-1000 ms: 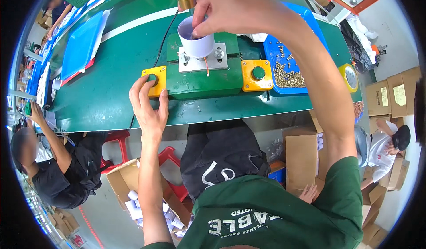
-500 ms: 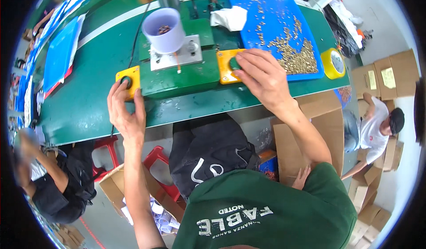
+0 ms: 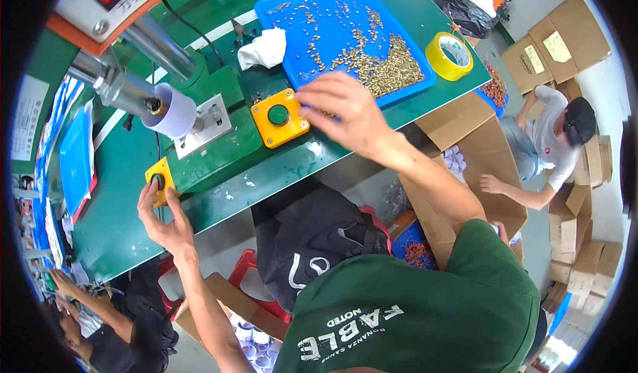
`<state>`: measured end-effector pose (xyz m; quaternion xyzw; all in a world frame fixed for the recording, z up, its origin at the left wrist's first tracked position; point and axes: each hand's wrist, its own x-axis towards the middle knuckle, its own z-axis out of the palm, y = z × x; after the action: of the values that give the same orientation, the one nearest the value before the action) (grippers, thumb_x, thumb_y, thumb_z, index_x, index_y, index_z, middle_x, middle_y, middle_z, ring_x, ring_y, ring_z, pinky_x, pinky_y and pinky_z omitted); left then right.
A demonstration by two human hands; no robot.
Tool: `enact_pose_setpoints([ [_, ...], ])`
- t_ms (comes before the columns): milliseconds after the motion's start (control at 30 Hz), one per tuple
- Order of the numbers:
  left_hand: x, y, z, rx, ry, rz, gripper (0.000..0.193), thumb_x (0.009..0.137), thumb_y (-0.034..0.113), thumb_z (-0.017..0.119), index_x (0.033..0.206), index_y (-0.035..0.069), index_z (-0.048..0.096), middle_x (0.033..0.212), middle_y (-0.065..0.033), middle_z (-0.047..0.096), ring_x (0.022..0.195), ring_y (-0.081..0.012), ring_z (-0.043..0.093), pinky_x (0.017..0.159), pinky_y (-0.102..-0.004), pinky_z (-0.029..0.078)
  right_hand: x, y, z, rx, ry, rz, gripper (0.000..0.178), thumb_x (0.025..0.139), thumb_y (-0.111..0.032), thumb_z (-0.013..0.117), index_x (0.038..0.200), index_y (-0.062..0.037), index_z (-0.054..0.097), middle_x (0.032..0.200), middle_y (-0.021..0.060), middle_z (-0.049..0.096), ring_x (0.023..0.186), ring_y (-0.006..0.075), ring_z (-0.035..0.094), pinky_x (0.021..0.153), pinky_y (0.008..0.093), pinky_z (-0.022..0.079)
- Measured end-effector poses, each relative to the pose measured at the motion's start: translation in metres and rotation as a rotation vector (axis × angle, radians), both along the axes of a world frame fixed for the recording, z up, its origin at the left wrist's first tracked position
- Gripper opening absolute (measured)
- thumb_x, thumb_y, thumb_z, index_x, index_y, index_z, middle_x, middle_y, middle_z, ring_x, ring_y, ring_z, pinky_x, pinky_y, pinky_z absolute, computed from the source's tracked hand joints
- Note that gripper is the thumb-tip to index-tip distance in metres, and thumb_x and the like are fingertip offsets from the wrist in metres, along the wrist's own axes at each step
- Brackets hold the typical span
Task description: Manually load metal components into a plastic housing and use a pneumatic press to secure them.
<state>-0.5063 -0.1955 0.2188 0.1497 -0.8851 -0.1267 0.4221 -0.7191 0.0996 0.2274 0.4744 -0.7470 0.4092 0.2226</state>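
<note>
My left hand [image 3: 169,223] rests at the left yellow button box [image 3: 166,199], its fingers apart around the dark button [image 3: 158,181]. Just right of the other yellow box [image 3: 274,136], my right hand [image 3: 352,110] hovers with fingers stretched out, slightly blurred. Nothing shows in its grasp, and the green button [image 3: 278,114] is uncovered. Between the boxes, a pale lilac cup [image 3: 178,115] sits tilted in view on a metal plate [image 3: 212,124] of a green press base [image 3: 229,157]. The metal press rod [image 3: 126,93] reaches the cup's mouth, hiding its inside.
A blue tray [image 3: 276,7] of small brass pieces [image 3: 402,67] lies beyond my right hand. Nearby are yellow tape [image 3: 448,57] and a white cloth [image 3: 264,49]. An open carton [image 3: 495,144] stands below the table's right edge. Co-workers [image 3: 565,127] are at both sides.
My right hand has come off the green button and moved right, near the tray. The press rod is now at the cup. My left hand stays by its button; the view has shifted.
</note>
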Motion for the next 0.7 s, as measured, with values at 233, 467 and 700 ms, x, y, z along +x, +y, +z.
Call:
enact_pose_setpoints([
  [233,-0.031,0.012,0.032,0.087,0.107,-0.016,0.037,0.091,0.011,0.068,0.121,-0.003,0.053,0.121,-0.0146,0.06,0.116,-0.0272,0.055,0.104,-0.0385,0.038,-0.045,0.035,0.017,0.414,-0.18,-0.292,0.022,0.08,-0.011,0.072,0.1,-0.0021,0.071,0.096,0.0156,0.064,0.096,0.0338,0.058,0.086,0.0419,0.048],
  [467,-0.068,0.029,0.05,0.215,0.12,-0.227,0.074,0.077,0.009,0.074,0.141,0.001,0.038,0.132,-0.0174,0.053,0.126,-0.0291,0.049,0.109,-0.0426,0.034,-0.057,0.026,0.019,0.449,-0.451,-0.194,0.011,0.079,-0.007,0.068,0.086,0.0013,0.067,0.082,0.0183,0.067,0.084,0.0351,0.065,0.076,0.0447,0.05],
  [700,-0.093,0.037,0.065,0.385,0.201,-0.321,0.072,0.078,0.014,0.077,0.14,0.001,0.042,0.127,-0.0139,0.055,0.115,-0.0222,0.054,0.099,-0.0364,0.042,-0.055,0.024,0.023,0.489,-0.515,-0.183,0.01,0.079,-0.005,0.069,0.086,0.0025,0.065,0.081,0.0181,0.067,0.081,0.0339,0.066,0.074,0.043,0.051],
])
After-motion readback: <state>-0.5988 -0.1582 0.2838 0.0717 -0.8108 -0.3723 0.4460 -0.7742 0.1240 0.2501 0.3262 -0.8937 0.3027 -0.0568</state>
